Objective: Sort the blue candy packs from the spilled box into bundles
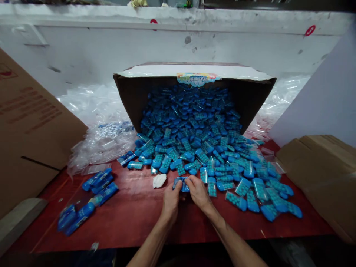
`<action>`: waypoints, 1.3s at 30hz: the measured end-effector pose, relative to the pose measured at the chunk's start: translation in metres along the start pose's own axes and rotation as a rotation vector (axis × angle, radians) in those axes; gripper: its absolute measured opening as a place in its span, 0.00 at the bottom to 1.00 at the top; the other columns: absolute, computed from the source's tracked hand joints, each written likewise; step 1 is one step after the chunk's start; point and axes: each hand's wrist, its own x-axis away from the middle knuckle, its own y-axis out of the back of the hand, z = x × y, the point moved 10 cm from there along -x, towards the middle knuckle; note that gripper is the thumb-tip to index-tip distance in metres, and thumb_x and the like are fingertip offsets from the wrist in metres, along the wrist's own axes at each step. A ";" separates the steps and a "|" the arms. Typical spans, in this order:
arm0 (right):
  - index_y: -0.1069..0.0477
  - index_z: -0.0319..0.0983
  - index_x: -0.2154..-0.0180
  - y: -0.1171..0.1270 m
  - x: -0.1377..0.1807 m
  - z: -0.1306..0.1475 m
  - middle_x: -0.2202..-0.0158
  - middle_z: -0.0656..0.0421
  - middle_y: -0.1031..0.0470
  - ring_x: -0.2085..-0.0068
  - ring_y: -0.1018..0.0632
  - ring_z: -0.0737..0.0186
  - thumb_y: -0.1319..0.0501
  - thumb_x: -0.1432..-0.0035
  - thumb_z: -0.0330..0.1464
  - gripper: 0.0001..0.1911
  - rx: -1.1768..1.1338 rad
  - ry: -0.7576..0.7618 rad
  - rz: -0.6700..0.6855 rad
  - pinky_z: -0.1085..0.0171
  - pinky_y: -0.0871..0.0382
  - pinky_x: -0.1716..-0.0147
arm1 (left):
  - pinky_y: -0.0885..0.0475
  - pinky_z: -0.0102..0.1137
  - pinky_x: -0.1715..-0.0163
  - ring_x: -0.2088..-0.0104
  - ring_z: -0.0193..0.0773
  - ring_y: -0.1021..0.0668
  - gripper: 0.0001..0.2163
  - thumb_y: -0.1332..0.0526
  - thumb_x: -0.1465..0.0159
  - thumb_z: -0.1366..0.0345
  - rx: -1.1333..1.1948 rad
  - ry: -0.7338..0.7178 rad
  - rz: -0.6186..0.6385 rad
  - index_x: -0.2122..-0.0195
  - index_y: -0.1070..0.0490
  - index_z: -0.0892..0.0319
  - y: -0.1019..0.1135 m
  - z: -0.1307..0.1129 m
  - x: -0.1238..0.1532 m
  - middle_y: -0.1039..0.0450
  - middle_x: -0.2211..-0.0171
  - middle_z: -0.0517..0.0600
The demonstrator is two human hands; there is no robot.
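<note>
My left hand point(171, 200) and my right hand point(198, 192) meet at the middle of the red table point(139, 218), fingers pinched together on a small blue item in a clear packet point(180, 183). Just beyond them spreads a large heap of blue items point(194, 144), many in clear packets, spilling out of a tipped cardboard box point(130, 92). A small white crumpled scrap point(159, 180) lies left of my left hand.
Several blue bagged items point(94, 194) lie in a row at the left. Piles of clear plastic bags point(102, 141) sit behind them and at the right of the box. Brown cartons stand at the left point(30, 129) and right point(322, 174). A white wall point(178, 40) runs behind.
</note>
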 end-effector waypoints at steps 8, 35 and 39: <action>0.34 0.37 0.75 0.013 -0.005 0.000 0.81 0.64 0.37 0.79 0.36 0.71 0.53 0.45 0.44 0.19 -0.134 -0.070 0.158 0.71 0.43 0.81 | 0.43 0.21 0.88 0.86 0.26 0.32 0.12 0.38 0.51 0.62 0.250 0.217 0.193 0.69 0.33 0.63 -0.012 0.002 0.014 0.32 0.83 0.45; 0.39 0.38 0.82 0.007 0.027 -0.005 0.83 0.66 0.43 0.78 0.39 0.70 0.48 0.47 0.40 0.17 -0.034 -0.045 0.061 0.70 0.46 0.79 | 0.38 0.23 0.83 0.83 0.29 0.29 0.13 0.36 0.54 0.59 0.252 0.191 0.148 0.74 0.32 0.64 -0.001 0.010 0.031 0.29 0.80 0.47; 0.33 0.38 0.75 0.033 0.025 0.015 0.76 0.62 0.32 0.72 0.31 0.66 0.52 0.42 0.39 0.17 0.214 0.072 0.034 0.69 0.42 0.72 | 0.37 0.23 0.84 0.82 0.29 0.28 0.12 0.37 0.52 0.59 0.326 0.253 0.142 0.73 0.33 0.63 0.001 0.017 0.030 0.29 0.80 0.46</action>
